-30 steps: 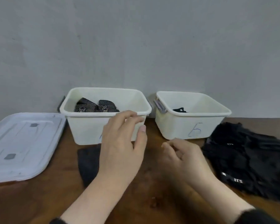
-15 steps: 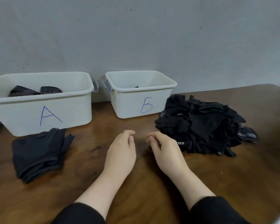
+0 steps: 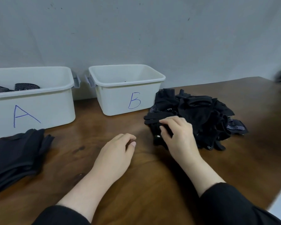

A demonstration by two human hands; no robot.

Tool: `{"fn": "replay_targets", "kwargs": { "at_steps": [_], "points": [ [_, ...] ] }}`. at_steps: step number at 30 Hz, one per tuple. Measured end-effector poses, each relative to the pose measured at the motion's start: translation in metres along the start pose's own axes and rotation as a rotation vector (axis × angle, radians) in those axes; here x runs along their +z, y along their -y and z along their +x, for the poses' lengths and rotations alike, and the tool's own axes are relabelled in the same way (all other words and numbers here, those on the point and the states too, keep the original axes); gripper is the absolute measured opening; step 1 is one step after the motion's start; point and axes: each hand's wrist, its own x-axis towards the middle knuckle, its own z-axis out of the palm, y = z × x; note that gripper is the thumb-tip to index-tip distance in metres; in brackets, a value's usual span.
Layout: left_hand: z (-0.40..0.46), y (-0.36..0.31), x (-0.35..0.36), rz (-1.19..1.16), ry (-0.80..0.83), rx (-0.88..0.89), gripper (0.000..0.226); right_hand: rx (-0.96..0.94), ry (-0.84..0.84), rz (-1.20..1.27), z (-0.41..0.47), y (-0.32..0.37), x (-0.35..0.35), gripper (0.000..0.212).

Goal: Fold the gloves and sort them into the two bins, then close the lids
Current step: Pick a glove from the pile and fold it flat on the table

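My right hand (image 3: 177, 135) curls its grip around a black glove (image 3: 154, 119) at the pile's (image 3: 206, 114) edge; my left hand (image 3: 115, 153) rests loosely curled, holding nothing, on the desk (image 3: 152, 184).

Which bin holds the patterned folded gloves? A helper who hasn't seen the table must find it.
On the wooden table, two white bins stand against the wall. Take the left bin, beside the right bin. It bears a blue A, not B.
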Motion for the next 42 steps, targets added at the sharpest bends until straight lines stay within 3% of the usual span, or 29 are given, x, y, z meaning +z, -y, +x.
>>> {"fn": "replay_targets", "kwargs": {
  "at_steps": [3, 7, 14, 24, 30, 37, 42],
  "points": [
    [0.0, -0.002, 0.001, 0.009, 0.021, 0.026, 0.027, 0.131, -0.027, -0.099, -0.001, -0.026, -0.012, 0.029],
    [-0.001, -0.004, 0.001, 0.028, 0.018, 0.041, 0.03, 0.327, 0.082, -0.146, -0.004, -0.049, -0.017, 0.036],
    [-0.002, -0.007, -0.001, 0.033, 0.028, 0.043, 0.032, 0.322, 0.005, -0.106, 0.009, -0.04, -0.036, 0.025],
    [-0.003, -0.009, -0.006, -0.084, -0.075, 0.04, 0.032, 0.276, -0.185, 0.316, 0.089, 0.013, -0.127, 0.006],
    [-0.011, -0.012, -0.017, -0.487, -0.205, 0.027, 0.038, 0.255, 0.124, 0.46, 0.125, 0.05, -0.137, 0.009],
    [-0.016, -0.017, -0.025, -0.868, -0.036, 0.03, 0.07, 0.213, 0.374, 0.569, 0.133, 0.084, -0.111, 0.008],
    [-0.014, -0.013, -0.03, -0.868, -0.181, -0.036, 0.05, 0.191, 0.433, 0.509, 0.134, 0.1, -0.091, 0.008]
  ]
}}
